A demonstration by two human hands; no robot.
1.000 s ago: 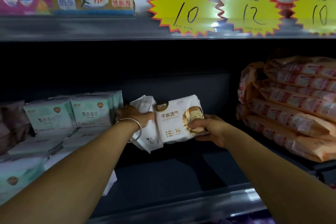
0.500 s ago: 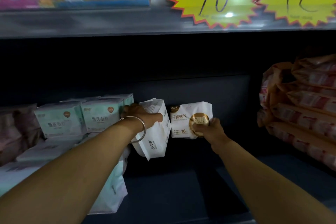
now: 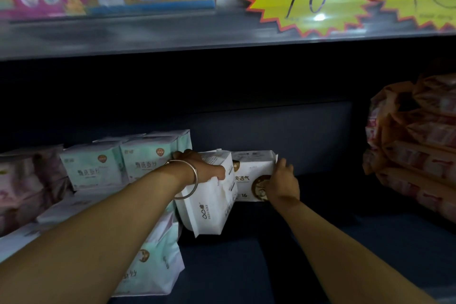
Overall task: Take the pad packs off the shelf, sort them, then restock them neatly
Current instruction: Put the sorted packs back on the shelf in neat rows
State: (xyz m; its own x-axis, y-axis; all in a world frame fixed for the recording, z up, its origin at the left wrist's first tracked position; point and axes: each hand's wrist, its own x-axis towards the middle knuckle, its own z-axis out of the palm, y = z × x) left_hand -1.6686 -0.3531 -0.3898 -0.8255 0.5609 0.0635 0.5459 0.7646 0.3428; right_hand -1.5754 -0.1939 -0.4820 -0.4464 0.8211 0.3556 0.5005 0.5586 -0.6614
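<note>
White, soft plastic pad packs sit at the back of the dark shelf (image 3: 320, 217), the left hand (image 3: 199, 168) gripping a tilted pack (image 3: 209, 207) by its top, the right hand (image 3: 281, 184) pressing the upright pack (image 3: 251, 170); they look light and squashy.

The dark shelf (image 3: 320, 242) carries mint-green packs (image 3: 148, 159) stacked along its left end, two white packs (image 3: 254, 168) upright against the back near the middle, and orange packs (image 3: 419, 155) piled at its right end.
</note>
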